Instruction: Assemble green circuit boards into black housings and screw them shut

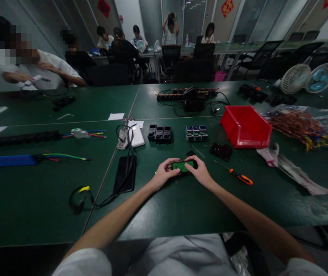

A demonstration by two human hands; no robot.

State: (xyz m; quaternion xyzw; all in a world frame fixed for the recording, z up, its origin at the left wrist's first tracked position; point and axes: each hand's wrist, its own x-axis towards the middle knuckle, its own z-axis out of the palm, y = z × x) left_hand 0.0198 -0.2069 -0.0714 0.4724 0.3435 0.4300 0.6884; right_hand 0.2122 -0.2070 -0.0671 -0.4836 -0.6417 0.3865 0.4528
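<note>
Between my two hands is a small green circuit board point(182, 166) with a dark edge or casing around it. My left hand point(165, 170) grips its left end, thumb on the board's face. At the right end, my right hand point(200, 171) holds it the same way, thumb pressing near the corner. Beyond the hands stand several black plastic housings point(159, 134) and a group of small modules with circuit boards point(196, 133). To the right lie a dark flat part point(221, 151) and an orange-and-black screwdriver point(237, 175).
A red bin point(246, 128) stands right, beside copper wires point(294, 124) in plastic and a glove point(293, 168). Left are a black phone point(124, 174), a white power bank point(136, 136), a looped cable point(106, 201) and a blue bar with wires point(9, 160). Co-workers sit beyond.
</note>
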